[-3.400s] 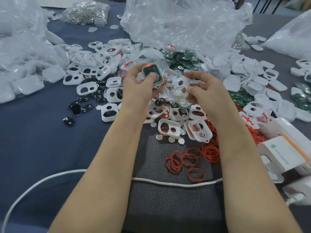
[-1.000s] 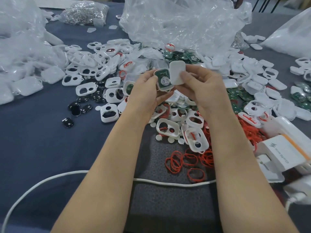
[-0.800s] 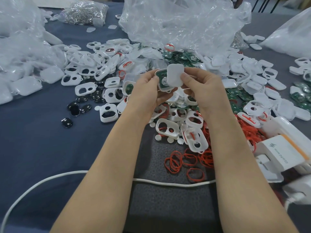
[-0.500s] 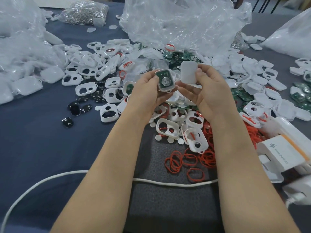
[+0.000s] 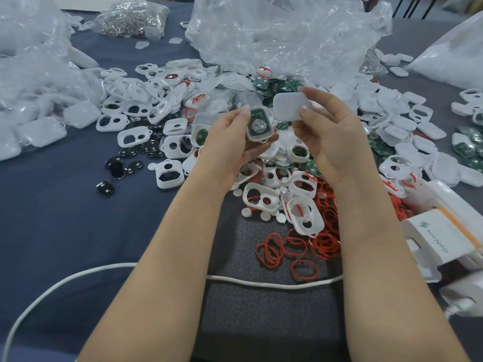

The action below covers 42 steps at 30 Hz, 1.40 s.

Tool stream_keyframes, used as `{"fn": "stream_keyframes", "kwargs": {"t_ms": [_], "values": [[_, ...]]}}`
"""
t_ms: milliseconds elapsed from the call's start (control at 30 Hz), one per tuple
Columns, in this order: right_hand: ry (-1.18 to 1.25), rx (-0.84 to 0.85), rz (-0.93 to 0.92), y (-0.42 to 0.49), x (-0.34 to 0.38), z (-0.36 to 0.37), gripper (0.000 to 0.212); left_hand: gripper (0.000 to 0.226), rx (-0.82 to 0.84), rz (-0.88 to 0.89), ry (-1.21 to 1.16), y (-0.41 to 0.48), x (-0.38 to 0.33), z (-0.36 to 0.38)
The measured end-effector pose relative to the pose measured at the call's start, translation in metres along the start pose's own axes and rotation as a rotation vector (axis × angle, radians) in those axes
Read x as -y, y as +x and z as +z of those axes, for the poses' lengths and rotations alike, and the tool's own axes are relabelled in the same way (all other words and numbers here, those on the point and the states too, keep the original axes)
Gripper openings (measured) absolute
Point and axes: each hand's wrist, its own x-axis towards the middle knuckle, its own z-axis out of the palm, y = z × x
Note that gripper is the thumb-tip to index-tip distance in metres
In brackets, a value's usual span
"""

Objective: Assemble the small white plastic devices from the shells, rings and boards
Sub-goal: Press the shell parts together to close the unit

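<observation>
Pulled back off the shell, the cover sits turned just beside it, above the middle of the desk. For mating, the left grip holds the shell with its board up; the right grip pinches the cover, probably realigning it.

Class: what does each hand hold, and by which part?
The left hand grips a white shell with a green board in it by its sides; the right hand pinches a plain white cover by its right edge.
</observation>
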Motion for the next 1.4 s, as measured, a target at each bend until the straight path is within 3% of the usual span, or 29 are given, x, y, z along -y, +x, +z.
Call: {"fn": "stream_keyframes", "kwargs": {"t_ms": [167,433,1100,1400], "values": [[-0.336,0.072,-0.133,0.0,0.0,-0.003,0.017,0.019,0.05,-0.045,0.015,-0.001,0.001,0.0],[-0.608,0.135,-0.207,-0.003,0.001,-0.003,0.023,0.032,0.122,-0.131,0.091,-0.002,0.002,0.003],[-0.812,0.002,-0.203,-0.004,-0.009,0.012,0.017,0.02,0.214,-0.043,0.208,-0.004,0.006,0.003],[-0.809,-0.105,-0.224,-0.005,-0.022,0.025,0.024,0.019,0.104,0.118,0.264,0.0,0.012,0.005]]}}
